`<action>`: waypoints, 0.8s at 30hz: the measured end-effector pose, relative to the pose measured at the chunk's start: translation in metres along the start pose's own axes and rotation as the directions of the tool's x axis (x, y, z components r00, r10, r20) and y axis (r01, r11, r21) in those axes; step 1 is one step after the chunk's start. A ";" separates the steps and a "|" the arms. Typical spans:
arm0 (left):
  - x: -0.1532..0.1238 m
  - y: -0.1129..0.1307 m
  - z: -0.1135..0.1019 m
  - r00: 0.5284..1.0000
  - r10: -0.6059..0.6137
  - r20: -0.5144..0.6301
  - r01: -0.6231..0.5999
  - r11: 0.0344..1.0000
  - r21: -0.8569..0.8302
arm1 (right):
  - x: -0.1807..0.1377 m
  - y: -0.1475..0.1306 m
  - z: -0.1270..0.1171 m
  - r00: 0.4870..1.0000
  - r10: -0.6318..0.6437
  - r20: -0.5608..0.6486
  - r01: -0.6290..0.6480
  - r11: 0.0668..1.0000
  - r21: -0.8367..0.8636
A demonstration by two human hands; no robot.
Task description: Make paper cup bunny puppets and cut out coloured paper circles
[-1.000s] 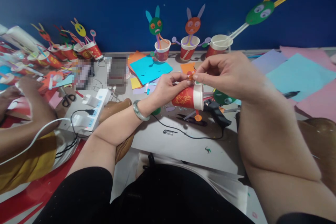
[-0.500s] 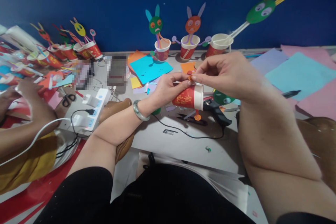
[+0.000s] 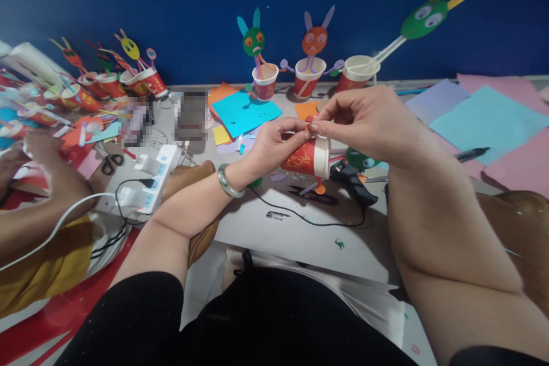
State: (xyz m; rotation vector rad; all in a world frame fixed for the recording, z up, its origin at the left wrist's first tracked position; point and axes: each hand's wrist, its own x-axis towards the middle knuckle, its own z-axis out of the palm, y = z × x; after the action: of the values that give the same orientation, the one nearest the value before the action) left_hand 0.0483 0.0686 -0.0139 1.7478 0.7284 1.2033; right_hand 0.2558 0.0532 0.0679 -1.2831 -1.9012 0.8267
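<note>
A red paper cup [image 3: 302,159] with gold print is tipped on its side, its white rim to the right. My left hand [image 3: 278,146] curls over the cup from the left; its lower fingers are hidden behind it. At the cup's upper side, my left thumb and forefinger meet a small orange paper piece [image 3: 307,127]. My right hand [image 3: 369,123] pinches that piece from the right between thumb and forefinger. Another orange paper disc [image 3: 320,189] hangs below the cup. A green paper face [image 3: 359,159] shows beyond the rim, partly covered.
A black glue gun [image 3: 354,183] lies right of the cup, its cord running left. Scissors [image 3: 315,195] lie under the cup. Finished cup puppets [image 3: 263,80] stand along the blue wall. A power strip [image 3: 162,178] and a co-worker's arm [image 3: 47,206] are at left.
Both hands and the cup look almost unmoved; the right fingertips have shifted very slightly left with the orange piece.
</note>
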 end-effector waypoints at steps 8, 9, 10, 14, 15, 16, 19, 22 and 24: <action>0.000 -0.002 -0.002 1.000 0.012 0.028 -0.011 0.999 -0.046 | 0.001 0.004 -0.001 1.000 -0.006 0.001 0.006 0.998 0.067; 0.000 -0.002 -0.002 0.999 0.004 0.033 -0.002 0.999 -0.053 | 0.001 0.002 -0.002 1.000 -0.002 0.011 0.002 0.998 0.066; -0.001 -0.001 -0.003 0.999 -0.002 0.036 0.004 0.998 -0.057 | 0.001 0.001 -0.002 1.000 0.001 0.017 -0.002 0.998 0.062; 0.000 -0.001 -0.002 0.999 -0.018 0.028 0.020 0.997 -0.074 | 0.001 -0.003 -0.002 1.000 -0.009 0.022 0.008 0.998 0.056; 0.000 -0.002 -0.002 0.999 -0.021 0.025 0.023 0.996 -0.083 | 0.001 -0.003 -0.002 1.000 -0.020 0.016 0.019 0.998 0.055; 0.000 -0.002 -0.001 0.999 -0.023 0.022 0.025 0.995 -0.092 | 0.001 -0.003 -0.001 0.999 -0.030 0.011 0.030 0.998 0.051; 0.001 -0.003 0.000 0.999 -0.032 0.018 0.034 0.994 -0.106 | 0.000 -0.004 0.000 0.998 -0.056 0.002 0.055 0.998 0.025; 0.001 -0.003 0.000 0.999 -0.049 0.016 0.050 0.993 -0.102 | 0.000 -0.004 0.001 0.997 -0.074 0.000 0.074 0.997 -0.007; 0.001 -0.003 0.000 0.998 -0.067 0.018 0.068 0.992 -0.108 | 0.000 -0.004 0.001 0.996 -0.086 -0.002 0.086 0.996 -0.027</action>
State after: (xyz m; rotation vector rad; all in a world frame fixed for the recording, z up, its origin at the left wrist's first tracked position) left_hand 0.0489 0.0713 -0.0163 1.6281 0.6954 1.1620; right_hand 0.2528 0.0514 0.0703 -1.2093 -1.9568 0.7568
